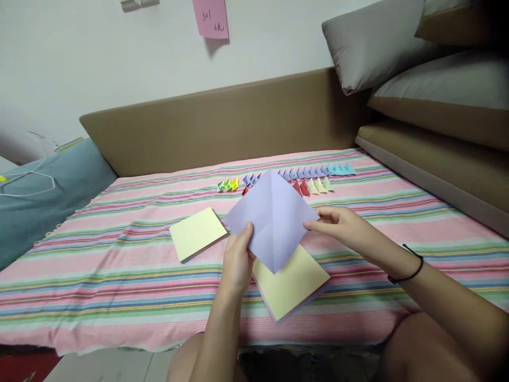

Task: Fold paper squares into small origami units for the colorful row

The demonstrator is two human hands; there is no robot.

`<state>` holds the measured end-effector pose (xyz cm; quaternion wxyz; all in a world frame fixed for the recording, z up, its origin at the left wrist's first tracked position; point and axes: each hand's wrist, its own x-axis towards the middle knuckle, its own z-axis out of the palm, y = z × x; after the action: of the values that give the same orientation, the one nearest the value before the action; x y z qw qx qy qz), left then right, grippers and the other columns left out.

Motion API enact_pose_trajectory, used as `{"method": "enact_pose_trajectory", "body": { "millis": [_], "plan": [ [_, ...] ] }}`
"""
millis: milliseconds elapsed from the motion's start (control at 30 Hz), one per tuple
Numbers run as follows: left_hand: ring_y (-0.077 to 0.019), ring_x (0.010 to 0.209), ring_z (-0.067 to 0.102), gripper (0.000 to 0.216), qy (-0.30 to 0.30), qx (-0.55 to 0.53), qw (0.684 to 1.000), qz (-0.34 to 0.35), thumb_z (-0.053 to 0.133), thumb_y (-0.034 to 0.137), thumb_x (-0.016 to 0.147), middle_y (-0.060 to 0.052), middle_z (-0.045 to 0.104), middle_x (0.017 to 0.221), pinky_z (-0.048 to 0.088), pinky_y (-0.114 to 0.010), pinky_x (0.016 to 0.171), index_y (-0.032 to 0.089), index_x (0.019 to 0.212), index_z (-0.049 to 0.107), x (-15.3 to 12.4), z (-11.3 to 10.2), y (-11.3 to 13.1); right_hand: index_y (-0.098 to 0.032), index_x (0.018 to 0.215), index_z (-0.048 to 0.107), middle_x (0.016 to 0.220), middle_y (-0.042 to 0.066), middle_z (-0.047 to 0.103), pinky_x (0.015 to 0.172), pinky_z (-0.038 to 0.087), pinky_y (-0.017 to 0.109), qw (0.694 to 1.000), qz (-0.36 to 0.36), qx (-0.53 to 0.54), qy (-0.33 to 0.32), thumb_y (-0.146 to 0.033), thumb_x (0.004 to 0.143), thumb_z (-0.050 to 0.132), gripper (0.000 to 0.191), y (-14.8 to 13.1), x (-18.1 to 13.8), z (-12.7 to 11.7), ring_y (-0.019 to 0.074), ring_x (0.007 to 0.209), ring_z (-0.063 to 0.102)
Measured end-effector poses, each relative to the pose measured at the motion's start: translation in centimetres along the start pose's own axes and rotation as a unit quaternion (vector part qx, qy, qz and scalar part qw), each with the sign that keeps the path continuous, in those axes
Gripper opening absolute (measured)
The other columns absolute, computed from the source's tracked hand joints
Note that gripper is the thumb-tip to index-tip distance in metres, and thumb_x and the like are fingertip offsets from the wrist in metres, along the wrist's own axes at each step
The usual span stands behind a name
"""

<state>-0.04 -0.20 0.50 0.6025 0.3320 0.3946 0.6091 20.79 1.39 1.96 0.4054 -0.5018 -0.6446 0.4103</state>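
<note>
A square sheet of lilac paper [272, 223] is held up cornerwise, with a crease running from its top corner to its bottom corner. My left hand [237, 260] grips its lower left edge, thumb on the near face. At the right corner, my right hand [336, 228] pinches it between thumb and fingers. Partly hidden under the sheet lies a stack of paper [292, 286] with pale yellow on top. Another pale yellow paper stack [198, 234] rests further left. Behind the sheet stand rows of small folded paper pieces [312, 172], partly covered by it.
A striped cloth [119, 254] covers the seat. Green and yellow folded pieces [228, 184] sit left of the rows. Cushions [441, 101] pile up at the right; a blue-grey cushion [75, 180] with a white cable is at the left. A pink note [210, 18] hangs on the wall.
</note>
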Motion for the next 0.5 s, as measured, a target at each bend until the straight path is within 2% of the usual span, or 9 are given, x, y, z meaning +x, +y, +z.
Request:
{"method": "enact_pose_trajectory", "body": {
  "millis": [100,267,367,500],
  "plan": [
    [-0.0211,0.087,0.064,0.037,-0.061,0.062,0.996,-0.02,0.063,0.039,0.079,-0.007,0.07,0.097,0.049,-0.025,0.068,0.014,0.106,0.066,-0.2,-0.1,-0.5,-0.018,0.091,0.065,0.095,0.006,0.07,0.072,0.051,0.032,0.996,0.022,0.062,-0.065,-0.039,0.072,0.067,0.029,0.0,0.1,0.3,0.0239,0.088,0.065],
    [-0.0184,0.068,0.063,0.038,-0.14,0.096,0.983,-0.072,0.062,0.043,0.078,-0.007,0.071,0.083,0.044,-0.025,0.058,0.013,0.1,0.068,-0.4,-0.1,-1.0,-0.019,0.107,0.06,0.101,0.008,0.069,0.062,0.053,0.03,0.983,0.064,0.162,-0.051,-0.036,0.071,0.069,0.042,-1.1,-0.3,0.3,0.0221,0.078,0.067],
    [-0.0187,0.067,0.063,0.039,-0.15,0.063,0.982,-0.096,0.062,0.043,0.078,-0.008,0.07,0.081,0.044,-0.025,0.058,0.012,0.102,0.068,-0.5,0.1,-1.0,-0.02,0.115,0.057,0.1,0.009,0.07,0.058,0.053,0.029,0.963,0.107,0.236,-0.069,-0.032,0.071,0.07,0.047,-1.5,-0.5,0.1,0.0196,0.069,0.067],
    [-0.0219,0.077,0.065,0.039,-0.142,0.019,0.984,-0.102,0.06,0.042,0.08,-0.01,0.071,0.086,0.048,-0.029,0.068,0.011,0.103,0.067,-0.6,0.4,-1.0,-0.019,0.115,0.058,0.096,0.009,0.071,0.059,0.053,0.028,0.934,0.142,0.316,-0.09,-0.029,0.075,0.067,0.042,-1.3,-0.6,0.3,0.0177,0.065,0.067]
  ]
}}
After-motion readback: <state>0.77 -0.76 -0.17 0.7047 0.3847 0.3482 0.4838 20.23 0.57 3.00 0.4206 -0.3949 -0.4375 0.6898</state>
